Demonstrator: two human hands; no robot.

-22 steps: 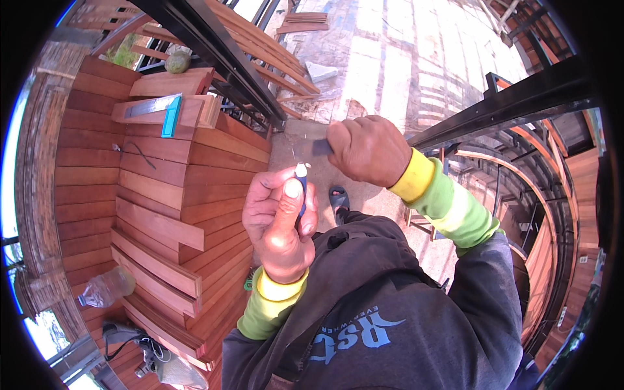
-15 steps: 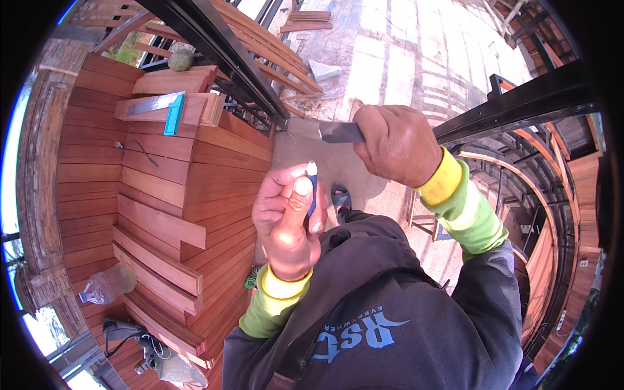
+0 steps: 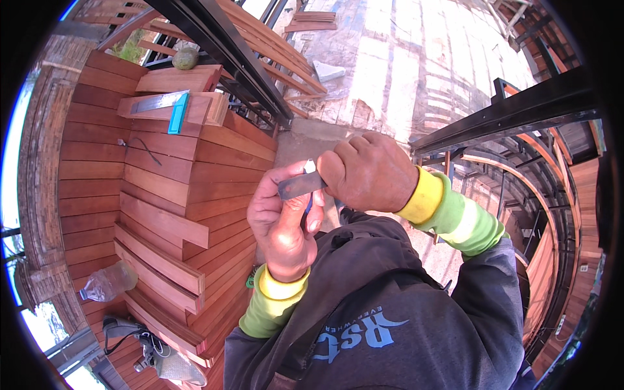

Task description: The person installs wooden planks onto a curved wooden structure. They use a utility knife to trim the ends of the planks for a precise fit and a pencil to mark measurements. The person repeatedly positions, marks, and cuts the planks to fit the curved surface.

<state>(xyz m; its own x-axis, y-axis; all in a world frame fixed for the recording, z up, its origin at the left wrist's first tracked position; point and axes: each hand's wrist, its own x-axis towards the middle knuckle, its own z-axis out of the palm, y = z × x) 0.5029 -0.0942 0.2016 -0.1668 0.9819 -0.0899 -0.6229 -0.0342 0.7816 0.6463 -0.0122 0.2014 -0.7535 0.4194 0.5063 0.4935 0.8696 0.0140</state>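
Pencil (image 3: 310, 168): located at the centre of the view, nearly upright with a slight tilt, its pale, tapered tip uppermost. The left grip (image 3: 281, 224) is closed on the dark blue shaft, thumb on the near side and fingers curled around it, so that only the tip and short lengths of the shaft are exposed. The right grip (image 3: 372, 172) is clenched behind a flat grey blade (image 3: 296, 188); any handle is hidden inside the fist. The blade crosses in front of the pencil just below the tip and overlaps the end of the left thumb; contact between blade and pencil cannot be confirmed. Both wrists carry yellow cuffs (image 3: 426, 195) on green sleeves (image 3: 471, 227). To the left is a counter (image 3: 94, 170) of reddish-brown boards, bearing a clear plastic bottle (image 3: 109, 281) and loose wooden pieces (image 3: 166, 221). Farther along, a square (image 3: 177, 114) with a blue stock rests on a board. Farthest out, a small stack of boards (image 3: 312, 21) lies on the light-streaked floor (image 3: 383, 65)
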